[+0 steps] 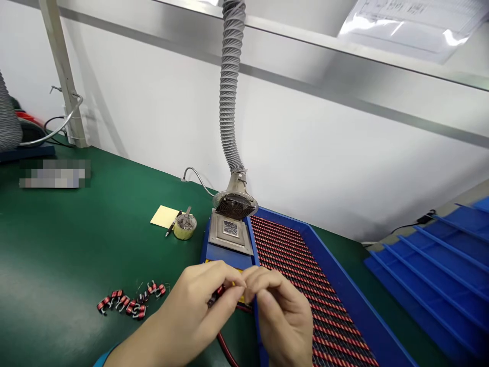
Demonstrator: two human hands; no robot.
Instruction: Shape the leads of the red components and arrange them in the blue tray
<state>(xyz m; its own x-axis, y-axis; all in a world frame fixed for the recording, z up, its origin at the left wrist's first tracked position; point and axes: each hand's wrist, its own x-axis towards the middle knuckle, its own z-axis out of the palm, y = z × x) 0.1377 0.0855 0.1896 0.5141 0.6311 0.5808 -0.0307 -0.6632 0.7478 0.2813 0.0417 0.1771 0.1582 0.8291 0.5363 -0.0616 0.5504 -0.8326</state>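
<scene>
In the lower middle of the head view my left hand [202,308] and my right hand [280,316] meet fingertip to fingertip, both closed in a pinch. Partly showing between the left thumb and fingers is a small red and black wire-wound coil [218,291]. What the right fingertips grip is hidden. Just beyond my hands stands a blue solder pot [225,255] with a square of shiny metal in its top plate. A loose pile of similar coils [132,306] with wire leads lies on the green table, left of my hands.
Right of the pot, a blue tray [353,295] holds many rows of red and black coils. A ribbed exhaust hose [229,97] hangs over the pot. A small tub [184,229], pen [170,230] and yellow notepaper [162,216] lie left. Blue ribbed plastic [431,270] stands far right.
</scene>
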